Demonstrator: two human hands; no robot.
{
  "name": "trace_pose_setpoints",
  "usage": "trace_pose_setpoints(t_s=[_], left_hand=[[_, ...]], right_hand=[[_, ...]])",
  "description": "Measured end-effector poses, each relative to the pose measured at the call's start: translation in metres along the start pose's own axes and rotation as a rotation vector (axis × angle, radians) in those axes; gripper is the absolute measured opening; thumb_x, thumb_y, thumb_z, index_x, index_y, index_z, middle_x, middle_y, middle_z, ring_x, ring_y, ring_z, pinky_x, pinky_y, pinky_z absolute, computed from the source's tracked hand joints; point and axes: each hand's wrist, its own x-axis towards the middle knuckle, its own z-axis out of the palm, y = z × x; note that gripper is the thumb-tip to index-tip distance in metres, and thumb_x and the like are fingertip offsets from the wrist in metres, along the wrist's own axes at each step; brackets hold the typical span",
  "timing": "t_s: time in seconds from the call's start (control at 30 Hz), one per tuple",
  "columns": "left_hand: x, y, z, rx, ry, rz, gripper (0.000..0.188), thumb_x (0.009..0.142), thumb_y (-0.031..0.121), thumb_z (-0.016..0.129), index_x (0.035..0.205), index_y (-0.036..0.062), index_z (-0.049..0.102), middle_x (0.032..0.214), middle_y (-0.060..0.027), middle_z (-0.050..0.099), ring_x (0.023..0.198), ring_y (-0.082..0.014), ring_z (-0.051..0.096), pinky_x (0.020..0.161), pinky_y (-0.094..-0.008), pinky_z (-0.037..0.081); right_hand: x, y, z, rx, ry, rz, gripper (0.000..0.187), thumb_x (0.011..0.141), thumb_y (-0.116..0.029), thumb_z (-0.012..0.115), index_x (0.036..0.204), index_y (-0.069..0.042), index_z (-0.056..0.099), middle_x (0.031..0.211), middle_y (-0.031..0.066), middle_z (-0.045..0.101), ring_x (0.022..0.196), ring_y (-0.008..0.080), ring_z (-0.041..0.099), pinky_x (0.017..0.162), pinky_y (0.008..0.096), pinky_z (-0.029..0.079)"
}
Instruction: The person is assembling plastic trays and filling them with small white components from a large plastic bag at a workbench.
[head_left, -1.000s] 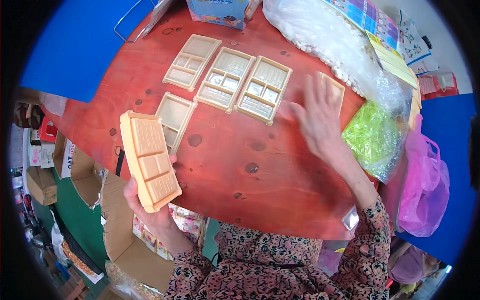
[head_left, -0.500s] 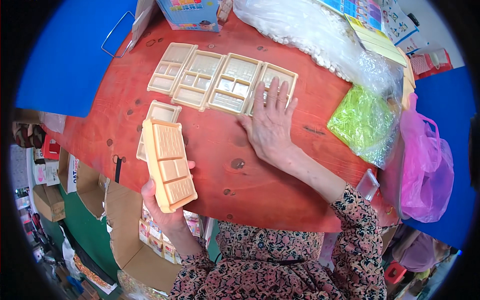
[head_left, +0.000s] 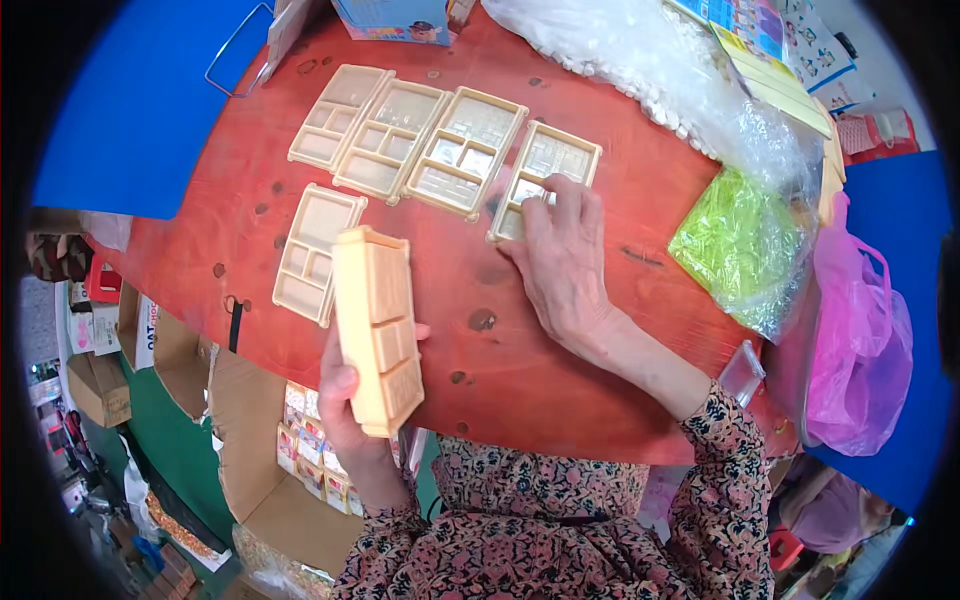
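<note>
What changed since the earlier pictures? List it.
The rightmost tray moved left, closer to the row of three trays. The right hand moved with it, fingers flat on it earlier and now curled at its near end. The left hand tipped its tray stack, showing more of its side. The row and the lone tray stayed put.

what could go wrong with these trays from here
The left hand holds a stack of trays tilted, near the front edge of the table; if the grip loosens, trays might slip to the floor.

The stack is close to the lone tray and could bump it.

The right hand is at the row's right-end tray; a careless push might knock it into its neighbour.
</note>
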Motion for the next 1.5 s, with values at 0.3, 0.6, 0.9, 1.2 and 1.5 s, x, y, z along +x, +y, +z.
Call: trace_pose_setpoints(t_s=[0.3,0.6,0.9,1.2,1.5], left_hand=[[-0.003,-0.014,0.011,-0.093,-0.096,-0.147,0.071,0.067,0.032,0.057,0.123,-0.0085,0.039,0.109,-0.0216,0.055,0.096,-0.0301,0.061,0.077,-0.0344,0.052],[-0.007,-0.014,0.008,-0.142,-0.095,-0.173,0.073,0.068,0.032,0.056,0.125,-0.0089,0.037,0.11,-0.0222,0.055,0.096,-0.0309,0.061,0.079,-0.0346,0.052],[-0.001,-0.017,0.02,-0.212,-0.146,-0.151,0.079,0.071,0.03,0.062,0.131,-0.0074,0.029,0.117,-0.0209,0.051,0.101,-0.0286,0.059,0.083,-0.0328,0.05],[-0.005,-0.016,0.05,0.114,-0.009,0.214,0.096,0.066,-0.001,0.069,0.141,0.0034,0.009,0.134,-0.0171,0.034,0.121,-0.0255,0.042,0.097,-0.0356,0.041],[-0.012,-0.015,0.05,-0.108,0.077,-0.093,0.041,0.086,0.015,0.053,0.122,-0.003,0.043,0.111,-0.014,0.056,0.103,-0.0209,0.057,0.086,-0.0327,0.048]], right_hand=[[-0.001,0.015,0.01,0.039,0.102,-0.172,0.015,0.069,-0.002,0.065,0.075,-0.003,0.051,0.078,0.0088,0.048,0.078,0.0279,0.044,0.071,0.0379,0.039],[0.008,0.019,-0.007,0.201,0.126,-0.137,0.012,0.071,0.003,0.062,0.077,-0.002,0.054,0.079,0.0094,0.05,0.079,0.0286,0.046,0.07,0.0373,0.04],[0.012,0.007,-0.01,0.267,0.086,-0.121,0.011,0.07,-0.003,0.069,0.076,-0.003,0.059,0.076,0.0081,0.052,0.079,0.0263,0.047,0.069,0.0359,0.041],[-0.008,-0.05,-0.061,0.768,-0.262,0.042,0.016,0.078,-0.01,0.069,0.085,0.002,0.062,0.071,0.0036,0.057,0.064,0.0081,0.053,0.055,0.0202,0.041],[-0.019,-0.015,-0.052,1.136,-0.406,0.403,0.015,0.084,-0.01,0.064,0.09,0.003,0.062,0.082,0.0005,0.062,0.075,0.0046,0.054,0.067,0.0194,0.044]])
